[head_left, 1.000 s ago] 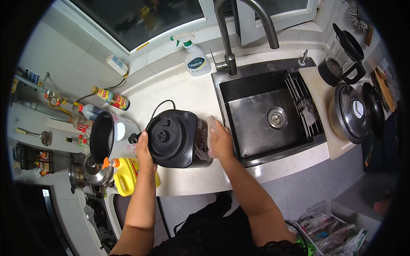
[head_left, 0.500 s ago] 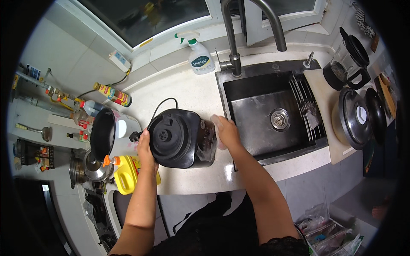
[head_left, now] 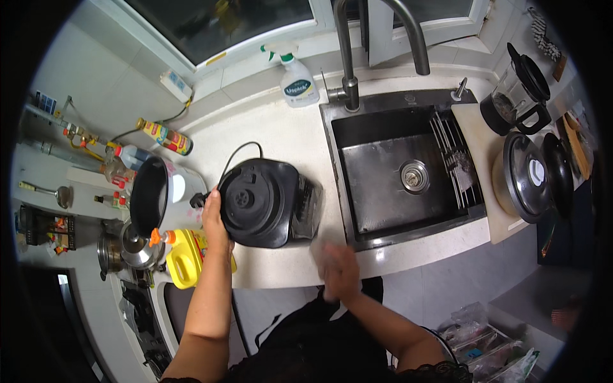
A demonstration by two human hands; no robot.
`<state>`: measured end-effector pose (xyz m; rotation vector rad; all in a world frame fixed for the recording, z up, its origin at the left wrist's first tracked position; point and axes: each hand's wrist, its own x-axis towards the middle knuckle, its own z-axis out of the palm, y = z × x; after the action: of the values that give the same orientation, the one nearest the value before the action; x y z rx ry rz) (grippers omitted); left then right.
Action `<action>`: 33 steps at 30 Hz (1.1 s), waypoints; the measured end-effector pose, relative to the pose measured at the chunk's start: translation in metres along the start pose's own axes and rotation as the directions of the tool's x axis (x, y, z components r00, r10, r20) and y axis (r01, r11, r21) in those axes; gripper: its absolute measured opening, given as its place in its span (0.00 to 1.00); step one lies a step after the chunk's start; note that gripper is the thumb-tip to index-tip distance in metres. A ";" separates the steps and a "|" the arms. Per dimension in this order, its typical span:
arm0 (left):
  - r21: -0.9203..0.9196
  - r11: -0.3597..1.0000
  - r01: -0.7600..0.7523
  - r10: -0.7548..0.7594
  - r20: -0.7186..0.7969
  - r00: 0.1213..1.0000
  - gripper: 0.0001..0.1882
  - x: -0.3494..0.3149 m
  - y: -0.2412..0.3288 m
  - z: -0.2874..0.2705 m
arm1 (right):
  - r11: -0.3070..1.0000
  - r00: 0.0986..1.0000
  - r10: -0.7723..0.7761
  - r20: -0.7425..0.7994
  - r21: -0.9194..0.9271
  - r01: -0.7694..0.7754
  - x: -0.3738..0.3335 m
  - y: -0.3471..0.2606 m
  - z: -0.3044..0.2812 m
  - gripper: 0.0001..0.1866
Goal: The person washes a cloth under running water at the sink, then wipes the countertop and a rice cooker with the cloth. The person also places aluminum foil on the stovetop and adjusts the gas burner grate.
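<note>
A black blender base [head_left: 258, 201] stands on the white counter, its round jug seat facing up and its dark glossy front turned toward the sink. My left hand [head_left: 216, 223] grips the base along its left side, fingers partly hidden behind the edge. Beside my fingertips is the black plug [head_left: 199, 199], and the cord [head_left: 239, 150] loops behind the base. At the counter's front edge, apart from the base, my right hand [head_left: 341, 271] is closed on a pale cloth [head_left: 324, 255]; both are smeared by motion.
Left of the base stand a white pot [head_left: 185, 191] and a yellow jug [head_left: 185, 258]. A spray bottle [head_left: 298, 83] and a sauce bottle [head_left: 167, 137] are farther back. The dark sink [head_left: 383, 185] with its faucet [head_left: 349, 89] lies right, then a blender jug [head_left: 511, 105] and a lidded pot [head_left: 520, 175].
My right hand has moved with the cloth from the base's right side toward me, down to the counter's front edge. My left hand keeps its hold on the base.
</note>
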<state>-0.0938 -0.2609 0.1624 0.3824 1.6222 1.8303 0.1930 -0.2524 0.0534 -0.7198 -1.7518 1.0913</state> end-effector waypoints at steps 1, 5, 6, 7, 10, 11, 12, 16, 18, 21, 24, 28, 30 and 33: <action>-0.009 1.000 0.006 -0.006 0.003 1.000 0.24 -0.001 -0.002 0.000 | 0.998 0.997 0.046 -0.055 0.045 -0.043 0.028 -0.015 -0.005 0.24; 0.015 1.000 0.014 -0.014 0.016 1.000 0.23 -0.005 0.007 0.011 | 0.992 0.997 0.010 -0.075 0.124 0.000 0.072 -0.029 0.032 0.25; 0.015 1.000 0.015 -0.015 0.007 1.000 0.23 -0.006 0.008 0.013 | 0.994 0.994 0.067 -0.085 0.096 -0.059 0.056 -0.021 0.038 0.25; 0.010 1.000 0.013 -0.013 -0.002 1.000 0.23 -0.004 0.008 0.014 | 0.991 0.988 0.120 -0.094 0.067 -0.114 0.036 -0.015 0.044 0.25; -0.015 1.000 0.011 -0.011 -0.010 1.000 0.23 -0.003 0.003 0.004 | 0.961 0.962 0.268 -0.053 -0.049 -0.271 0.007 -0.006 0.030 0.24; -0.015 1.000 0.011 -0.011 -0.024 1.000 0.23 -0.005 0.005 0.005 | 0.948 0.946 0.317 -0.066 0.019 -0.316 0.008 -0.002 0.019 0.23; -0.016 1.000 0.010 -0.011 -0.039 0.999 0.23 -0.006 0.007 0.007 | 0.929 0.928 0.365 -0.074 0.087 -0.359 0.011 0.001 0.015 0.23; -0.017 1.000 -0.011 0.010 -0.077 0.997 0.21 -0.006 0.005 0.013 | 0.945 0.945 0.300 -0.129 0.178 -0.275 0.055 -0.038 0.021 0.23; -0.035 0.999 -0.010 0.008 -0.046 0.999 0.21 -0.007 0.007 0.010 | 0.927 0.950 0.309 -0.051 0.241 -0.289 0.049 -0.056 0.037 0.23; -0.039 0.999 -0.006 0.005 -0.028 1.000 0.22 0.003 0.000 0.005 | 0.993 0.981 0.093 -0.172 -0.059 -0.104 -0.008 -0.040 0.054 0.23; -0.036 0.999 -0.034 0.033 -0.017 0.999 0.24 0.005 -0.007 -0.004 | 0.988 0.967 0.152 -0.204 0.016 -0.151 -0.013 -0.065 0.042 0.24; 0.004 0.999 -0.054 0.055 -0.111 0.992 0.28 -0.024 -0.012 0.004 | 0.985 0.950 0.059 -0.306 -0.136 -0.105 0.064 -0.097 0.054 0.23; 0.021 0.997 -0.070 0.073 -0.154 0.985 0.31 -0.039 -0.021 0.007 | 0.972 0.950 0.016 -0.313 -0.218 -0.088 0.086 -0.094 0.054 0.24; 0.062 0.993 -0.096 0.109 -0.259 0.960 0.34 -0.059 -0.025 0.014 | 0.967 0.964 0.016 -0.265 -0.241 -0.082 0.106 -0.086 0.046 0.27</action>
<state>-0.0347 -0.2870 0.1532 0.2574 1.8591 1.9899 0.1072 -0.2196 0.1639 -1.0201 -1.6645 0.7733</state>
